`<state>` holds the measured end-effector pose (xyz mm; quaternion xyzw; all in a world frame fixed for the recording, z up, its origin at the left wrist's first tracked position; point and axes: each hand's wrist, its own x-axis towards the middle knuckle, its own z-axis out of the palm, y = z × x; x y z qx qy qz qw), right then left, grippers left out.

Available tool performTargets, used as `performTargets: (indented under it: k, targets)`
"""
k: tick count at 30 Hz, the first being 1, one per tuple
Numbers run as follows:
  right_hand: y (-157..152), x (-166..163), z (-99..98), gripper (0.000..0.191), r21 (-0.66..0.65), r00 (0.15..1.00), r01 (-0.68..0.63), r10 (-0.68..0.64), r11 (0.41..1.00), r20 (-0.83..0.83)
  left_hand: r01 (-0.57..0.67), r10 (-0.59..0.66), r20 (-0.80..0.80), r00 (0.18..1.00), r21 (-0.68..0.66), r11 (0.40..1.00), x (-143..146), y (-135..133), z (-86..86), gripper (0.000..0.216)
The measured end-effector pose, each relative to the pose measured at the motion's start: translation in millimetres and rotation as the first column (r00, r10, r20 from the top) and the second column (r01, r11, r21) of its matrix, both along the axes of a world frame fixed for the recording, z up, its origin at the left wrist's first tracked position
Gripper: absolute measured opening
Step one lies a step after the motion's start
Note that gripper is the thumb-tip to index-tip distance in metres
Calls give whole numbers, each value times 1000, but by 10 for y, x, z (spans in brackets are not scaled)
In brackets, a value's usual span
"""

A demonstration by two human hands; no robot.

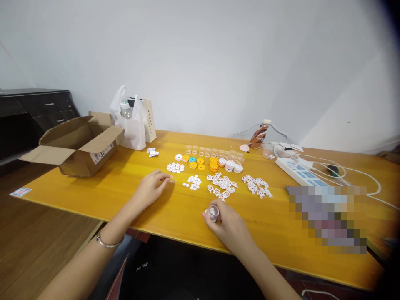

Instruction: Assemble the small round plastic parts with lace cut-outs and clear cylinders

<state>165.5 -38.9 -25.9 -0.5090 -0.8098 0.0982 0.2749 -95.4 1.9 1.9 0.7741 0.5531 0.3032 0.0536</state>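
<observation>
Someone sits at the wooden worktop (175, 212), and from where I stand the right hand (213, 213) is closed round a small clear cup (213, 211), thumb on one side and fingers on the other, with something white showing inside. The cup is near the worktop's front edge. Take it as the middle of a clock, and the left hand (169, 178) reaches out at about 10, its fingers bent and their tips right by a scatter of tiny clear pieces (173, 179). I can't tell whether it has pinched one. There's a bangle (109, 245) on that wrist.

White discs (194, 182) lie at 11 o'clock from the cup, with white knobbed pieces (176, 167) beyond them, between 10 and 11. A heap of white openwork pieces (221, 183) spreads just past 12, and a second batch (258, 186) sits at 2. Orange lids (201, 167), along with white ones and a teal one, stand farther back around 12, some stacked, and behind them runs a row of clear containers (214, 153). A brown bottle (259, 135) leans at 1 o'clock, a power strip (301, 173) lies at 2, and an unfolded-flap cardboard box (83, 146) stands at 10.
</observation>
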Motion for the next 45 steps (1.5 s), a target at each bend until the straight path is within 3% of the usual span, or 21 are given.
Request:
performTargets:
  k: [2, 5, 7, 11, 16, 20, 23, 26, 30, 34, 37, 42, 45]
  targets:
    - [-1, -1, 3, 19, -41, 1000, 14, -15, 999, -24, 104, -103, 26, 994, -26, 994, 187, -166, 38, 20]
    - [-5, -1, 14, 22, -93, 998, 9, -15, 996, -59, 341, -346, -3, 938, -158, 927, 564, -438, 6, 26]
    - [-9, 0, 16, 23, -116, 997, -3, -6, 993, -78, 357, -367, -28, 930, -178, 917, 800, -548, -66, 34]
    - [-14, -1, 12, 21, -103, 995, -30, 20, 994, -95, 266, -277, -78, 958, -123, 956, 1049, -547, -208, 22]
    - [-28, -11, 32, 9, -13, 989, -108, 106, 994, -99, 289, -294, -39, 955, -106, 952, 1032, -479, -250, 14]
    - [-49, -3, 59, 21, 36, 984, -145, 148, 989, -94, 288, -290, -7, 957, -103, 952, 1016, -476, -261, 12]
    - [-57, 3, 53, 27, 34, 994, -92, 94, 995, -58, 283, -285, -5, 958, -101, 954, 1024, -472, -268, 12]
    - [-58, 0, 39, 19, 43, 1000, -30, 30, 999, 1, 284, -286, 0, 958, -107, 953, 1022, -470, -270, 14]
    - [-70, -7, 58, 7, 40, 996, -79, 78, 996, 35, 282, -283, 8, 959, -106, 954, 1017, -472, -280, 12]
    - [-77, -4, 67, 27, 45, 998, -55, 55, 997, 5, 286, -286, 13, 958, -107, 952, 1021, -471, -281, 11]
    - [-72, -11, 56, 20, 22, 999, -21, 20, 1000, 35, 286, -286, 18, 958, -123, 950, 1021, -473, -267, 11]
    - [-85, -14, 92, 4, 67, 994, -100, 97, 993, 55, 293, -292, 22, 956, -116, 949, 1014, -475, -269, 12]
    - [-94, 11, 117, 13, 101, 988, -153, 150, 983, 40, 303, -301, 32, 953, -114, 946, 1015, -469, -285, 13]
